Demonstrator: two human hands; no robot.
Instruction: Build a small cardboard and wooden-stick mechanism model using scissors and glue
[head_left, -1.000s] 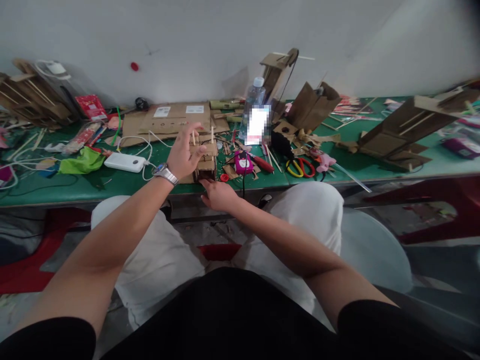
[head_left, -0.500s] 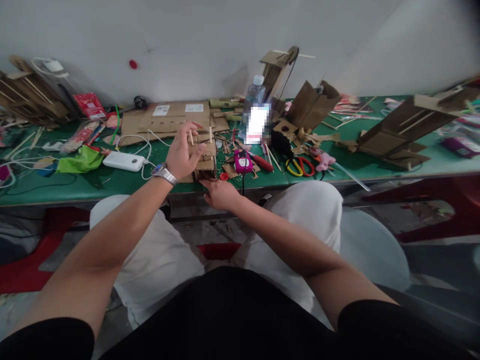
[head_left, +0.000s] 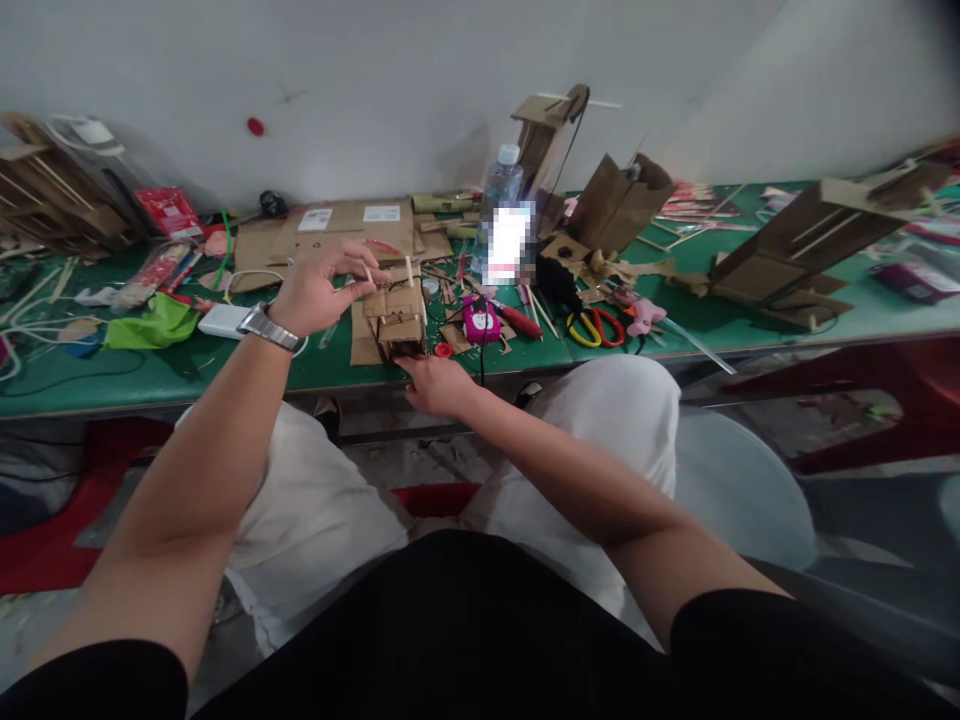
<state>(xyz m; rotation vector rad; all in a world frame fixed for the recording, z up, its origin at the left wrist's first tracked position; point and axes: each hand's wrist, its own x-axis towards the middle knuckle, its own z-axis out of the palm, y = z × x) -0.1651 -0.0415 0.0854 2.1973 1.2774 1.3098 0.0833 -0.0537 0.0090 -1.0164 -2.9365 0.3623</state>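
Note:
A small brown cardboard box (head_left: 400, 328) stands at the table's front edge, with wooden sticks rising from its top. My left hand (head_left: 319, 285), with a metal watch on the wrist, is at the box's upper left side. Its thumb and fingers pinch a short wooden stick (head_left: 367, 272) there. A second wooden stick (head_left: 409, 270) stands upright on the right of the box. Low at the box's front, my right hand (head_left: 442, 385) holds the lower edge, index finger reaching to it and the other fingers curled.
Right of the box lie a red bottle cap (head_left: 443, 350), a purple device (head_left: 481, 320), a screwdriver (head_left: 521, 322) and scissors (head_left: 596, 327). A bottle (head_left: 502, 180) stands behind a bright phone screen (head_left: 508, 243). A white power bank (head_left: 220, 321) is left. Tall cardboard models (head_left: 802, 245) stand around.
My left hand has shifted left and its fingers have drawn together from a more spread pose. My right hand stays at the box's front. The whole view has shifted slightly.

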